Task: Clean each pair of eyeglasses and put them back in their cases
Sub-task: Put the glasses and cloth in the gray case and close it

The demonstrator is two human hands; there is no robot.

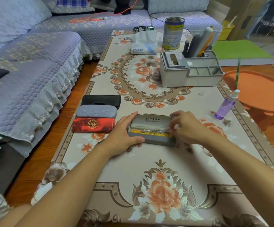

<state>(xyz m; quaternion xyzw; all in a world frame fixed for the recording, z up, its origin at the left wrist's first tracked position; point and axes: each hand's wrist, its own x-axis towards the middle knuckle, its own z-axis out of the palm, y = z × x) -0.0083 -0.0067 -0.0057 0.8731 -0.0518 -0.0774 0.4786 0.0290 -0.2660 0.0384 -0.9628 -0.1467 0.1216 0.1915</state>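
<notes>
One view only here, a wide-angle camera on the person's head, looking forward and down along the length of the floral-covered surface. It sits close, both forearms running in from the bottom edge to mid-frame, while the surface's far end shrinks toward the top centre. The sofa curves down the left of the frame, wide-angle bending its edges.
</notes>
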